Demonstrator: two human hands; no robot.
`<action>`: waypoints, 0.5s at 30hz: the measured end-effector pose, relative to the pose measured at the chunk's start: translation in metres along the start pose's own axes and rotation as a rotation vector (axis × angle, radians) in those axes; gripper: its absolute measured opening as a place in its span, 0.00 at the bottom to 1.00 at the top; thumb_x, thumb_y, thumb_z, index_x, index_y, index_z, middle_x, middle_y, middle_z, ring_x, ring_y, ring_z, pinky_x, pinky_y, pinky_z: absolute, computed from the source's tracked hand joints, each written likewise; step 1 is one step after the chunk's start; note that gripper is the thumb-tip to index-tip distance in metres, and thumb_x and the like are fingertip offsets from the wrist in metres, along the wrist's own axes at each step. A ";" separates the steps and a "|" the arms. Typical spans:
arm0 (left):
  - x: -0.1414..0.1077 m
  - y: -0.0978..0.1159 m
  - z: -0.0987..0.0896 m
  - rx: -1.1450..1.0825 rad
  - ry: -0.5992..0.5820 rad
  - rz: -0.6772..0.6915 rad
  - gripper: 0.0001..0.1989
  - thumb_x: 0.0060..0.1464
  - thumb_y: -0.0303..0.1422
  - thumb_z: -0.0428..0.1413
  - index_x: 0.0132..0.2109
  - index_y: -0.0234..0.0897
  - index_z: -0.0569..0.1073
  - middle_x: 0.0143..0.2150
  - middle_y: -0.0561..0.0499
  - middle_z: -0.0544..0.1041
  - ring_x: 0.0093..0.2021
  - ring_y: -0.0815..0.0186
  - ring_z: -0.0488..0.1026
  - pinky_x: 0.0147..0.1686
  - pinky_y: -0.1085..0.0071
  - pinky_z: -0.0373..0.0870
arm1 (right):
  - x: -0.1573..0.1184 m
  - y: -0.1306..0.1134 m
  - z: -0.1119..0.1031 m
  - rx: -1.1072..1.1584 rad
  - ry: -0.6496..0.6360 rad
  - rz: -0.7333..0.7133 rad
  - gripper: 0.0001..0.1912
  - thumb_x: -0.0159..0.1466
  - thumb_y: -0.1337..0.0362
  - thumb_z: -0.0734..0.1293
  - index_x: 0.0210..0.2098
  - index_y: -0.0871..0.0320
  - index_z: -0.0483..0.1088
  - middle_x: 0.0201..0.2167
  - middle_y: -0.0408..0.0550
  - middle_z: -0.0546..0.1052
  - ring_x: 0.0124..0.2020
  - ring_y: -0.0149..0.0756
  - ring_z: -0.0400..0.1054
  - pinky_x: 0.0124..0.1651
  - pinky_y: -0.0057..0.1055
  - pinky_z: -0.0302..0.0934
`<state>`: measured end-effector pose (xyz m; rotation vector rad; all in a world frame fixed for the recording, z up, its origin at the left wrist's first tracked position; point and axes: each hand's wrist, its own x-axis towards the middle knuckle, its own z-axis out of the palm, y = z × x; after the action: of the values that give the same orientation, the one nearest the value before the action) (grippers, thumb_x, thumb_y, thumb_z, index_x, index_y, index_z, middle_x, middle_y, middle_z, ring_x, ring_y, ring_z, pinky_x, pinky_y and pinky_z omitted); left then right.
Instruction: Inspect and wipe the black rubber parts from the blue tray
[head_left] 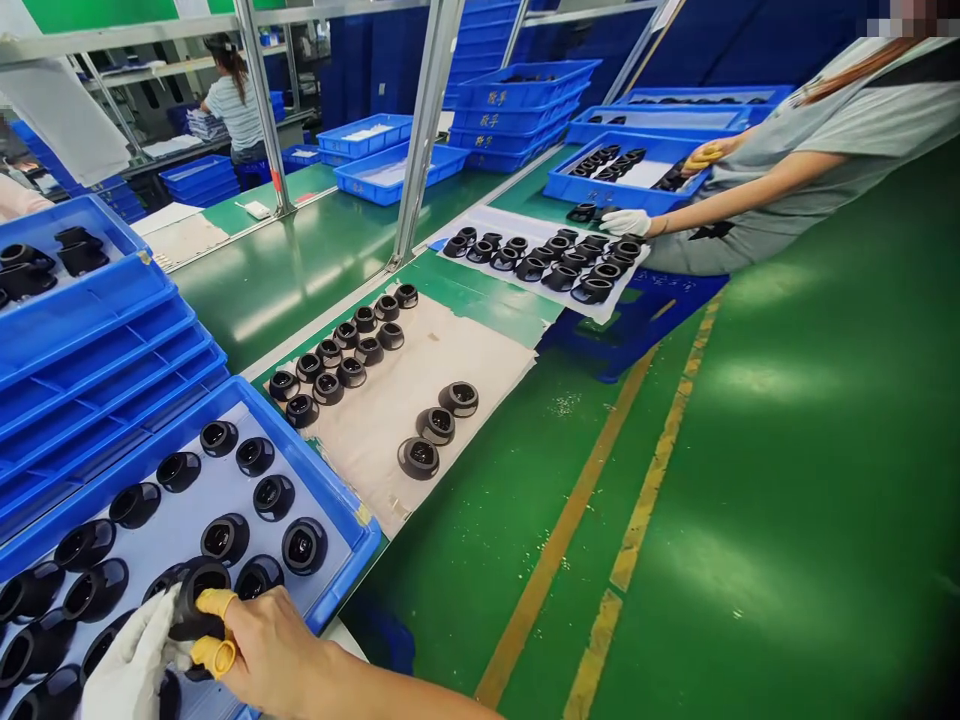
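Note:
Over the front blue tray (352, 540), my two hands hold one black, round hollow part (204, 580) between them. My left hand (129, 660), in a white glove, grips its left side. My right hand (262, 645) is ungloved, with yellow finger cots on its thumb and a finger, closed on the part's right side. Around and under the hands, several similar black parts (304, 545) stand in loose rows on the tray's white liner. My hands and the held part cover some of them.
Beyond the tray, beige sheets (375, 395) carry more black parts (328, 388). A stack of blue trays (97, 350) stands left. A co-worker's gloved hand (626, 222) touches parts by a white sheet (480, 222). A metal post (417, 140) rises from the bench; the green floor (750, 500) lies right.

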<state>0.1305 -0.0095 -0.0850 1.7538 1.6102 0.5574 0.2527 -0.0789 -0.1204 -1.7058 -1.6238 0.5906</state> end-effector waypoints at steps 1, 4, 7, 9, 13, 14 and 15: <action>0.001 0.002 0.002 -0.004 -0.013 -0.010 0.11 0.56 0.41 0.52 0.42 0.44 0.75 0.33 0.51 0.77 0.33 0.58 0.75 0.33 0.64 0.74 | 0.000 0.002 0.000 0.005 -0.010 0.007 0.24 0.63 0.56 0.62 0.55 0.60 0.62 0.22 0.41 0.77 0.23 0.39 0.72 0.26 0.29 0.61; 0.004 0.007 0.005 -0.015 -0.056 -0.037 0.13 0.59 0.40 0.53 0.47 0.39 0.72 0.47 0.47 0.74 0.42 0.62 0.73 0.41 0.64 0.73 | 0.001 0.006 0.001 0.027 -0.055 0.042 0.24 0.61 0.57 0.63 0.54 0.61 0.62 0.23 0.43 0.77 0.24 0.40 0.73 0.26 0.29 0.61; 0.012 0.009 0.005 -0.032 -0.078 -0.061 0.13 0.59 0.37 0.53 0.50 0.41 0.71 0.53 0.46 0.70 0.48 0.61 0.71 0.45 0.62 0.72 | 0.004 0.007 0.001 0.080 -0.101 0.091 0.28 0.59 0.60 0.64 0.57 0.64 0.59 0.26 0.44 0.78 0.26 0.42 0.73 0.27 0.31 0.61; 0.018 0.008 0.007 -0.051 -0.083 -0.087 0.14 0.59 0.37 0.53 0.51 0.40 0.70 0.53 0.45 0.70 0.48 0.60 0.71 0.46 0.61 0.71 | 0.005 0.008 -0.002 0.120 -0.124 0.129 0.29 0.59 0.62 0.63 0.59 0.64 0.56 0.28 0.46 0.79 0.27 0.42 0.73 0.28 0.32 0.61; 0.031 0.005 0.013 -0.105 -0.075 -0.159 0.14 0.59 0.40 0.52 0.47 0.37 0.72 0.45 0.46 0.74 0.41 0.62 0.73 0.39 0.64 0.73 | 0.006 0.008 -0.010 0.159 -0.170 0.186 0.27 0.60 0.64 0.61 0.58 0.64 0.57 0.31 0.49 0.79 0.29 0.45 0.73 0.31 0.34 0.62; 0.032 0.006 0.014 -0.121 -0.069 -0.171 0.14 0.57 0.42 0.53 0.44 0.38 0.74 0.42 0.46 0.75 0.38 0.61 0.74 0.36 0.64 0.74 | 0.006 0.008 -0.011 0.168 -0.172 0.188 0.27 0.60 0.65 0.61 0.58 0.65 0.57 0.31 0.50 0.79 0.30 0.45 0.73 0.31 0.34 0.62; 0.034 0.007 0.015 -0.135 -0.064 -0.180 0.15 0.55 0.44 0.53 0.41 0.38 0.75 0.38 0.47 0.76 0.34 0.60 0.74 0.33 0.65 0.74 | 0.006 0.008 -0.011 0.175 -0.173 0.185 0.27 0.60 0.65 0.60 0.58 0.65 0.57 0.32 0.50 0.79 0.30 0.45 0.73 0.32 0.35 0.62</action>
<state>0.1512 0.0204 -0.0946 1.4966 1.6263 0.5067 0.2672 -0.0744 -0.1181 -1.7239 -1.4895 0.9658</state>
